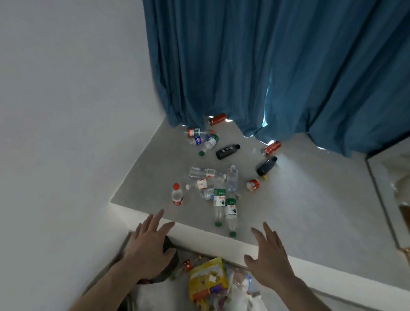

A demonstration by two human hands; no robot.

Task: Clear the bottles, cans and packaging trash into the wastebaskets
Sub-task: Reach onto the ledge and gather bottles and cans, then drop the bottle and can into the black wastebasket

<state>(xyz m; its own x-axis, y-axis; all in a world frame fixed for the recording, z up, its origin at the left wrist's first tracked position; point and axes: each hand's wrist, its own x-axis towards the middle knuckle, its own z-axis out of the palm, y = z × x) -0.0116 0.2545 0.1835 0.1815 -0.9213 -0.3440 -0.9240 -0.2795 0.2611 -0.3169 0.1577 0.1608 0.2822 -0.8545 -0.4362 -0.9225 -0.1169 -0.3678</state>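
Note:
Several plastic bottles lie on a raised grey platform, among them two green-labelled bottles near its front edge, a red-capped bottle and two dark bottles. Red cans lie near the curtain. Below the platform's step, on the floor, lies a yellow package with white wrappers. My left hand and right hand hover over the step with fingers spread, holding nothing. A dark round object shows under my left hand; I cannot tell whether it is a wastebasket.
A blue curtain hangs behind the platform. A white wall closes the left side. A mirror or glass-fronted frame leans at the right.

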